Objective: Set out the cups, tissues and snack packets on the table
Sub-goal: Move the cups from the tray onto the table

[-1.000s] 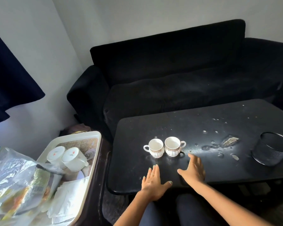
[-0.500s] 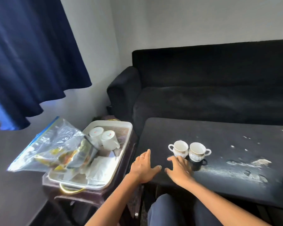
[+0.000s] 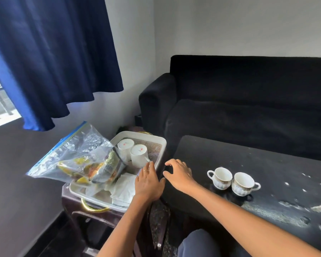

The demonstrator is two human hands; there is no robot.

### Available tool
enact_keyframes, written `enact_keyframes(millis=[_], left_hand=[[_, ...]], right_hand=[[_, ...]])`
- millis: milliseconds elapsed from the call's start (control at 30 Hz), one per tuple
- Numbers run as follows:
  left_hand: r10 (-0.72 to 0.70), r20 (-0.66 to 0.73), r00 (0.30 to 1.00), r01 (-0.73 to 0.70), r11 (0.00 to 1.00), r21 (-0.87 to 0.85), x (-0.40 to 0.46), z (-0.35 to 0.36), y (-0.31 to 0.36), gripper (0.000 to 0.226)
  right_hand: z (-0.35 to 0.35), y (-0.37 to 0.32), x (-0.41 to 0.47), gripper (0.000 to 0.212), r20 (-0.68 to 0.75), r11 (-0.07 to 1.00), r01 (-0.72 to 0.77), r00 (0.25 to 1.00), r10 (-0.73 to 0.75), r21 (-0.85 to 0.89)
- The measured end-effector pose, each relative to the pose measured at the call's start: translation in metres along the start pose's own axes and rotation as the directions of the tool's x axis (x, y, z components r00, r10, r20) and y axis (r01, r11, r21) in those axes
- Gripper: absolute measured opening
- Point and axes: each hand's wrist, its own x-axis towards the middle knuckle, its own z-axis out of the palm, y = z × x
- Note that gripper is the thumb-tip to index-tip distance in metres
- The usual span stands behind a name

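Two white cups with gold trim (image 3: pixel 220 178) (image 3: pixel 242 184) stand side by side on the black table (image 3: pixel 278 169). To the left, a white tray (image 3: pixel 160 145) holds two upturned white cups (image 3: pixel 139 154) (image 3: pixel 125 146), folded tissues (image 3: pixel 123 188) and a clear zip bag of snack packets (image 3: pixel 85 160). My left hand (image 3: pixel 148 182) hovers over the tray's right rim beside the nearer upturned cup, fingers apart, holding nothing. My right hand (image 3: pixel 178 174) hangs over the table's left edge, fingers curled apart, empty.
The tray rests on a dark wooden side stand (image 3: pixel 93 217) with a brass handle. A black sofa (image 3: pixel 248 101) runs behind the table. A blue curtain (image 3: pixel 50 52) hangs at the left. The tabletop's right part is chipped and flaking (image 3: pixel 293 210).
The view has swung left towards the tray. Both hands have moved left from in front of the two cups, the left one now over the tray's rim.
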Motion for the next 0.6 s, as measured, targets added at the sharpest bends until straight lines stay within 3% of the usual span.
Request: enact_keyframes(millis=[267, 500, 600], left_hand=[[-0.088, -0.013, 0.996, 0.089, 0.994, 0.058, 0.012, -0.008, -0.021, 0.072], [-0.104, 0.033, 0.994, 0.100, 0.991, 0.094, 0.013, -0.009, -0.021, 0.075], [-0.107, 0.048, 0.993, 0.101, 0.989, 0.110, 0.013, -0.009, -0.020, 0.075]], right_hand=[[0.029, -0.031, 0.037, 0.042, 0.014, 0.999, 0.022, 1.000, -0.021, -0.040], [0.054, -0.042, 0.055, 0.037, 0.027, 0.994, -0.106, 0.994, 0.107, -0.033], [0.057, -0.044, 0.060, 0.028, -0.036, 0.994, -0.106, 0.994, 0.104, -0.042]])
